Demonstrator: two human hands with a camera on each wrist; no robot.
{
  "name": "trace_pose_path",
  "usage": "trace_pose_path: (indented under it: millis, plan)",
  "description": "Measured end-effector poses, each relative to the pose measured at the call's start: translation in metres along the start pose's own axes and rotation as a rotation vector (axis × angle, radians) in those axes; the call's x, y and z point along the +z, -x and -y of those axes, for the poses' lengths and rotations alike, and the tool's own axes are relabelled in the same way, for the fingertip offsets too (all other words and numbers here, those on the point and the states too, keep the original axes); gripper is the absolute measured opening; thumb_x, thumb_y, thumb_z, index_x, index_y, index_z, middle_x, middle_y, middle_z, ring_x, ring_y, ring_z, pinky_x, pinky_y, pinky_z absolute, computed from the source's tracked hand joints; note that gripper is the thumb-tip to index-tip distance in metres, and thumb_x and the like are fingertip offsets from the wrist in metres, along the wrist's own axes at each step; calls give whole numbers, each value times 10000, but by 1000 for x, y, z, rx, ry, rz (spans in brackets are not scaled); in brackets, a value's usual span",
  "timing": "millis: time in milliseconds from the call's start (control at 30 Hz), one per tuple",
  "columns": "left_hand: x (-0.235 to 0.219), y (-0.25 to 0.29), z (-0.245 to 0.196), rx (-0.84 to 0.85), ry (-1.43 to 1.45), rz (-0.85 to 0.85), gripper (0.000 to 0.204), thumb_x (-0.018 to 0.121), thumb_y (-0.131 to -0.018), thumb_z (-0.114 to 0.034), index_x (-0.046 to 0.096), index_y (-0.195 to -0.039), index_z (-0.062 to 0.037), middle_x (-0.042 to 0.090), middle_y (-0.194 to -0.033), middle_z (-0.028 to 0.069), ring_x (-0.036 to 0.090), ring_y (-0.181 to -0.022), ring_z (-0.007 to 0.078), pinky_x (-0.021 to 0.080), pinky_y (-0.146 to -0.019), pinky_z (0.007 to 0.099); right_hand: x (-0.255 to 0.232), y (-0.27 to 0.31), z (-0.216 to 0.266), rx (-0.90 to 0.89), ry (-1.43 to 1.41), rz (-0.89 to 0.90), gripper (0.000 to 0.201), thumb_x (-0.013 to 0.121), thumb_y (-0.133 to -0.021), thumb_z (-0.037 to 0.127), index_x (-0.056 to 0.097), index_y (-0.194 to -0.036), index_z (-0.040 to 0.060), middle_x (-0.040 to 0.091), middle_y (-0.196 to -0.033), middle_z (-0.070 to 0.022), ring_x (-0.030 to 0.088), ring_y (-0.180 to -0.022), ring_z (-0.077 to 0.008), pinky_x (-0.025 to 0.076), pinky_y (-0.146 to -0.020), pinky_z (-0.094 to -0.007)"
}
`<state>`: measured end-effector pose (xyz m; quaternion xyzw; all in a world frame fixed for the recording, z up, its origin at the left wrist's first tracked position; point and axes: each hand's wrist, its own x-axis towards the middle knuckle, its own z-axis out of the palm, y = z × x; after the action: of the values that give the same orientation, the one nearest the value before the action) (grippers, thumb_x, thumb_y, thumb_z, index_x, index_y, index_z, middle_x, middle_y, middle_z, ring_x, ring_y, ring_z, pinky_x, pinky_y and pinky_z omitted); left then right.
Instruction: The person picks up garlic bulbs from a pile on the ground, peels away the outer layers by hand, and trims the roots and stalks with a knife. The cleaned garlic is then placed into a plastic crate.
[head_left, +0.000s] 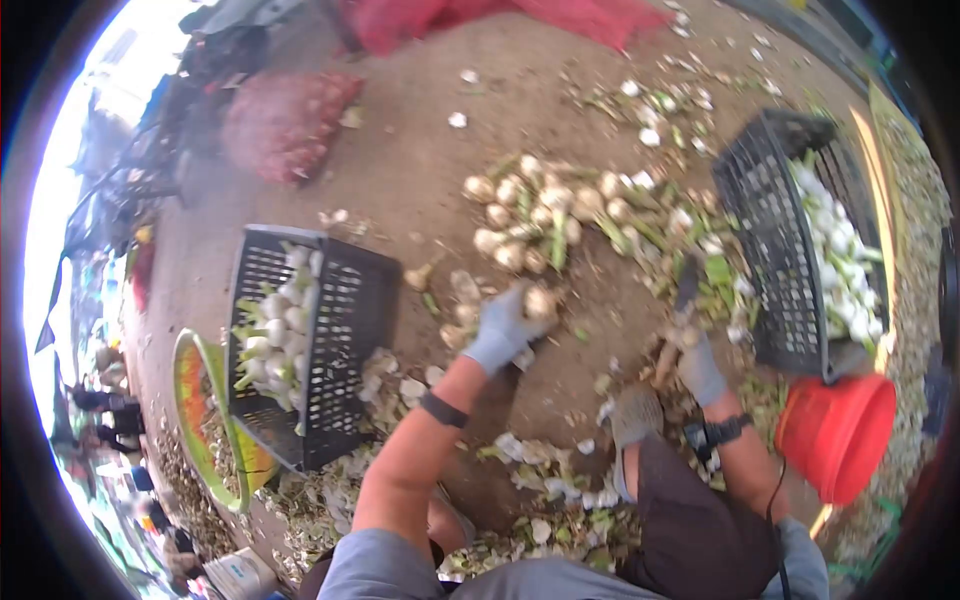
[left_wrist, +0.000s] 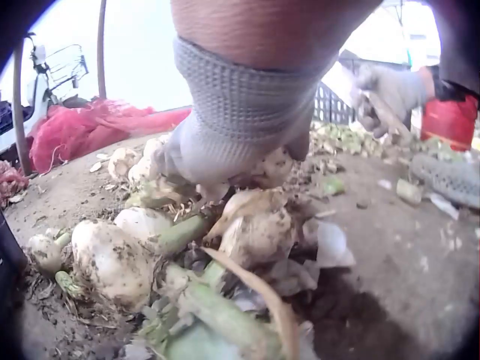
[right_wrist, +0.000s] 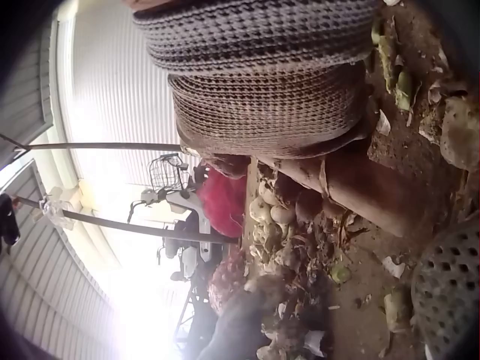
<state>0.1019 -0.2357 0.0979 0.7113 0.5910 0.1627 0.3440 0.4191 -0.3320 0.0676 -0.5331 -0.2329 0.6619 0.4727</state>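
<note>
My gloved left hand (head_left: 500, 328) reaches down to the ground and grips a garlic bulb (head_left: 540, 303), which shows between thumb and fingers. Just beyond it lies a pile of dirty garlic bulbs (head_left: 510, 215) with green stalks. More soiled bulbs (left_wrist: 112, 262) are close below this hand in the left wrist view. My gloved right hand (head_left: 700, 368) holds a knife by its wooden handle (right_wrist: 367, 187). The knife's blade (head_left: 687, 283) points forward, away from my body, over leafy trimmings.
Black crates of trimmed garlic stand at left (head_left: 350, 350) and right (head_left: 745, 190). A red bucket (head_left: 840, 440) is by my right arm, a yellow-green basket (head_left: 190, 365) at far left. A red mesh sack (head_left: 290, 125) lies at the back left. Peelings (head_left: 560, 490) litter the ground around my shoes.
</note>
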Motion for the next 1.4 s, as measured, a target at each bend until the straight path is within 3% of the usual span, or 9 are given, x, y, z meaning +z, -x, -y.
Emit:
trace_pose_path:
  millis: [67, 233, 467, 767, 967, 1067, 1200, 1367, 1400]
  plan:
    - [12, 3, -1, -66, 860, 34, 520, 735, -803, -184, 472, -1210, 4, 652, -987, 82, 605, -878, 112, 519, -739, 276, 8, 5, 13, -97, 221, 11, 171, 652, -861, 208, 646, -913, 45, 592, -712, -13, 573, -663, -119, 483, -609, -290]
    - [25, 21, -17, 78, 632, -13, 637, 783, -748, -182, 418, -1230, 16, 657, -970, 129, 630, -878, 156, 525, -770, 312, 68, 28, 46, -713, 1260, 46, 231, 706, -725, 227, 597, -856, 72, 610, -706, -114, 614, -635, -267, 488, -578, -369]
    - [3, 47, -80, 68, 577, 48, 464, 801, -723, -279, 541, -1010, -24, 665, -808, 67, 640, -733, 158, 522, -660, 310, 112, 45, 43, -1000, 1345, 80, 214, 671, -606, 150, 530, -761, 106, 543, -670, -86, 590, -613, -288, 455, -544, -404]
    - [-9, 77, -120, 350, 390, 55, 630, 797, -604, -182, 532, -1140, 17, 614, -980, 169, 608, -854, 321, 495, -793, 393, 16, -3, 40, 20, 1286, -158, 254, 663, -705, 210, 652, -818, -17, 655, -905, -263, 636, -881, -424, 519, -770, -450]
    - [27, 57, -89, 93, 537, -310, 588, 738, -658, -40, 455, -1172, 3, 539, -1068, 128, 567, -951, 250, 486, -833, 360, 44, 39, 32, -418, 870, -70, 239, 709, -767, 218, 636, -814, -4, 640, -742, -178, 626, -685, -343, 488, -628, -397]
    - [20, 81, -140, -257, 1417, -111, 638, 678, -698, 59, 374, -1247, -56, 536, -1114, 82, 592, -931, 161, 521, -802, 279, 3, 44, -3, -535, 803, 31, 240, 761, -766, 203, 629, -797, 4, 604, -672, -126, 558, -590, -192, 458, -578, -340]
    - [20, 107, -128, 122, 1487, 365, 658, 749, -716, -2, 402, -1264, -112, 544, -1122, 44, 576, -952, 140, 499, -863, 304, -25, 14, -21, -139, 1037, -234, 242, 775, -773, 179, 622, -764, -8, 621, -669, -33, 497, -597, -88, 440, -558, -303]
    - [-14, 89, -1, -678, 746, -686, 510, 749, -756, -215, 556, -1189, -27, 638, -921, 114, 617, -832, 271, 520, -792, 405, -23, 9, -34, -52, 528, -172, 207, 764, -786, 157, 626, -777, 3, 592, -692, 5, 494, -619, -78, 429, -554, -284]
    - [11, 82, 96, -523, -97, -972, 471, 752, -725, -234, 607, -1108, -1, 683, -834, 150, 654, -811, 354, 515, -785, 433, -19, 9, -30, -26, 580, -147, 201, 764, -786, 153, 629, -794, 5, 583, -700, 6, 492, -624, -79, 424, -552, -281]
